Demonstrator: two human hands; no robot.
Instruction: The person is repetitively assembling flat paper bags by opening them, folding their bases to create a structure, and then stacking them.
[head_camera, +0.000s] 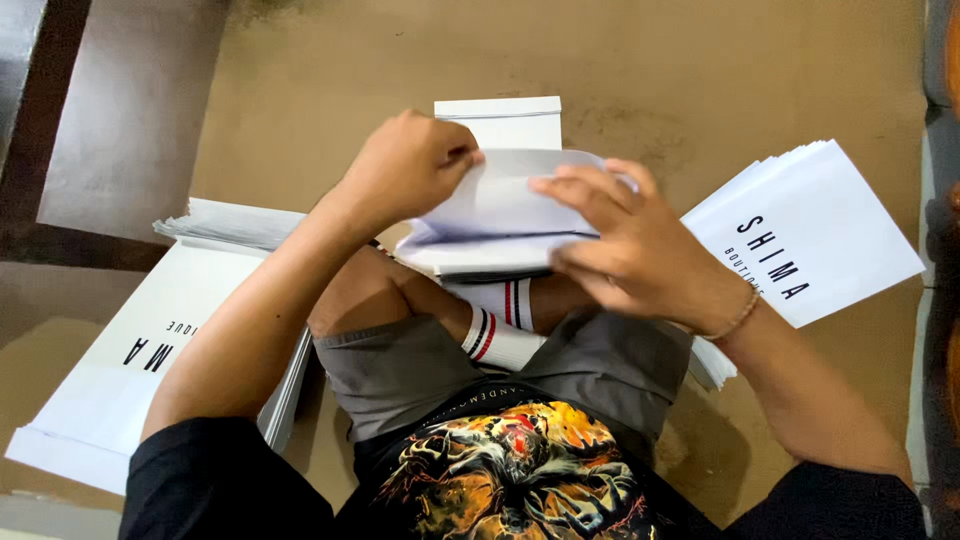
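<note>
Both hands raised over lap: left (408, 165) pinching, right (630, 245) fingers curled, gripping.

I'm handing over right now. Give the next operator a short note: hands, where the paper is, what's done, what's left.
Left hand: pinching the top edge of the white sheet being folded over the lap.
Right hand: pressing that sheet's right side.
Left stack: flat white printed pieces on the floor.
Right stack: more of the same.
Folded white piece: lies ahead on the floor.
Done: apparently one piece. Left: the sheet in hand, likely both stacks.
</note>
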